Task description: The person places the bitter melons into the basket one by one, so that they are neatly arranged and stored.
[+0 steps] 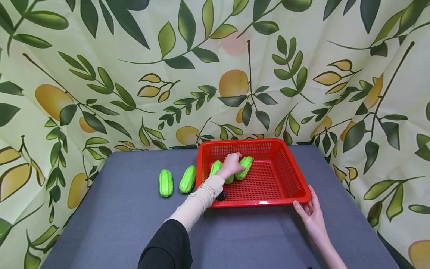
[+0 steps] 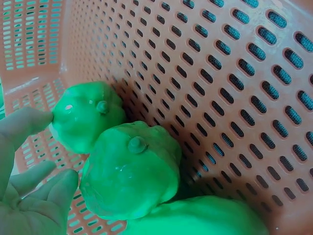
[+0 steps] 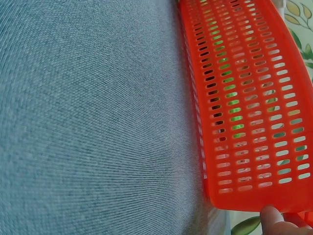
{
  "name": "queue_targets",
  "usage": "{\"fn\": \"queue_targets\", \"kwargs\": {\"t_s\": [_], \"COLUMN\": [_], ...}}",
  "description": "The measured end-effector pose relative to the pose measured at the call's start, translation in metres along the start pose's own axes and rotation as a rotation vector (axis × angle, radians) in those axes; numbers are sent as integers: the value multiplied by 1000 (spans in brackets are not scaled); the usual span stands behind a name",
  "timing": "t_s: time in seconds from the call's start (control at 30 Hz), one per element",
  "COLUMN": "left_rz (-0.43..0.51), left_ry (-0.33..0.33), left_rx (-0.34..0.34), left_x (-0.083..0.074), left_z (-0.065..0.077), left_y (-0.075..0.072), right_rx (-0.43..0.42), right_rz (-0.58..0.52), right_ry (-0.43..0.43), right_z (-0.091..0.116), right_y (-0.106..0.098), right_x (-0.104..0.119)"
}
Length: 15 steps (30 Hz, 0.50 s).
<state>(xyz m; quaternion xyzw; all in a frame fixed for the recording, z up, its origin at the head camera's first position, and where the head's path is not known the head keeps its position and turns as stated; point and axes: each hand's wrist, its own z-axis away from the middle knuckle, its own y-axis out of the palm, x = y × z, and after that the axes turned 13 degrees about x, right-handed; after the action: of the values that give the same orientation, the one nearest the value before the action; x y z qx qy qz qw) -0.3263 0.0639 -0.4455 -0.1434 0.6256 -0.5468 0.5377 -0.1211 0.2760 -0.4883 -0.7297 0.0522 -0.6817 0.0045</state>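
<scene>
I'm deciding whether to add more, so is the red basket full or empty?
Neither: the red basket is partly filled. Green vegetables lie toward its left side, while bare floor shows on the right.

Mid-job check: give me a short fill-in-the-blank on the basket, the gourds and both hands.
1. In the head view, the basket is coloured ____.
2. The number of loose gourds on the table, left of it, is ____.
3. The right hand holds the near right corner of the ____.
4. Beside the left hand, the left wrist view shows ____ inside gourds.
Missing words: red; two; basket; three.
</scene>
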Motion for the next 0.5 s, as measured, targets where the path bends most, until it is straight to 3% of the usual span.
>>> {"fn": "queue_targets", "kwargs": {"t_s": [0.5], "left_rz": [87], "left_ry": [30], "left_rx": [21], "left_x": [1], "left_z": [1], "left_y": [-6], "right_rx": [-7], "right_rz": [9], "right_ry": [27], "right_z": [0], "right_y": [0], "right_x": [0]}}
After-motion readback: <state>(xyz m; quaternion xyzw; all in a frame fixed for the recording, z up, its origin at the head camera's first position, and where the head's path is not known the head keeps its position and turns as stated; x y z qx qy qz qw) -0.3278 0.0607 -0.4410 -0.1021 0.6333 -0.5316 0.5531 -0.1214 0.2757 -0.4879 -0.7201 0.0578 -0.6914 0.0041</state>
